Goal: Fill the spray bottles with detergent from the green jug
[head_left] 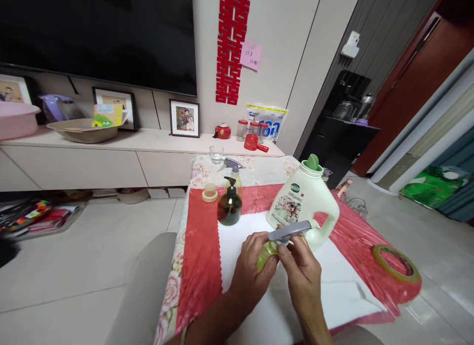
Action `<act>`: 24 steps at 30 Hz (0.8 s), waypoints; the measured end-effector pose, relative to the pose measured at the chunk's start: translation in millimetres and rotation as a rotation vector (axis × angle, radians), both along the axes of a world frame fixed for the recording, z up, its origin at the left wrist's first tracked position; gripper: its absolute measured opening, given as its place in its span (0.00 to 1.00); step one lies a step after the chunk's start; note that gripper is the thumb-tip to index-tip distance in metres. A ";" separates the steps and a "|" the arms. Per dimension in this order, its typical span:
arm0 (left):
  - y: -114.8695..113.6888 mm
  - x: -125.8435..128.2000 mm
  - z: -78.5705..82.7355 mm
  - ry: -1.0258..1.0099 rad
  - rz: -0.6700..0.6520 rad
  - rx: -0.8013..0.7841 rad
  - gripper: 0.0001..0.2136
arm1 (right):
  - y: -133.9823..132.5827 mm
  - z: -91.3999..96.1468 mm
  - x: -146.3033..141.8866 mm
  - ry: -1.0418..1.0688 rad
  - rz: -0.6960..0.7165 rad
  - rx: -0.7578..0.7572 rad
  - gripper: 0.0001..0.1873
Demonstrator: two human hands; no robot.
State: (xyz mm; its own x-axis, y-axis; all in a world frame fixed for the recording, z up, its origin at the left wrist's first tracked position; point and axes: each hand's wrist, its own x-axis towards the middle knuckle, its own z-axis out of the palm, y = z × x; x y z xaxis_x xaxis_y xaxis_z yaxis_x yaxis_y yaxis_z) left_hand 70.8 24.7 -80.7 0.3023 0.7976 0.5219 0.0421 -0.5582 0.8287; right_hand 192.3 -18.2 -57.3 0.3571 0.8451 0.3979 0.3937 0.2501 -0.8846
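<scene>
spray bottle [264, 257], yellow-green, held over table [202, 251], between near edge and white jug [285, 206]. left hand [250, 268] wrapped round its body, fingers curled. right hand [302, 268] pinching at neck, under grey spray head [291, 230]. jug toward right edge, green piece [312, 161] in its mouth. dark pump bottle [229, 209] nearer left edge, another spray bottle [236, 176] just behind. clear glass [217, 155] at far left corner. tape roll [411, 276] by right edge.
</scene>
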 end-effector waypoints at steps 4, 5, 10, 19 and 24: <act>-1.3 -2.4 0.2 -0.028 0.039 0.021 0.12 | 3.8 -2.9 -4.7 -0.037 0.034 0.011 0.14; -1.0 -3.1 0.3 -0.034 0.033 0.011 0.12 | 4.0 -3.4 -6.2 -0.047 0.033 0.018 0.14; 0.6 -6.3 -0.1 -0.069 -0.014 -0.012 0.12 | 1.7 -6.1 -12.4 -0.096 0.000 0.072 0.12; -2.7 -9.6 3.9 -0.119 -0.077 -0.123 0.12 | 1.7 -12.2 -16.6 -0.105 -0.036 0.108 0.12; -5.5 -9.2 6.0 -0.166 -0.078 -0.252 0.14 | 0.0 -16.2 -18.0 -0.079 -0.072 0.098 0.13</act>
State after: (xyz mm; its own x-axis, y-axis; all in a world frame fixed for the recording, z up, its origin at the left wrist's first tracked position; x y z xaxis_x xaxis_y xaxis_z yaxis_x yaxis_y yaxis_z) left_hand 61.7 19.2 -74.7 0.2949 0.8858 0.3583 -0.1407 -0.3306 0.9332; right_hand 174.3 -18.2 -73.4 0.3794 0.7741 0.5068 0.4810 0.3028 -0.8228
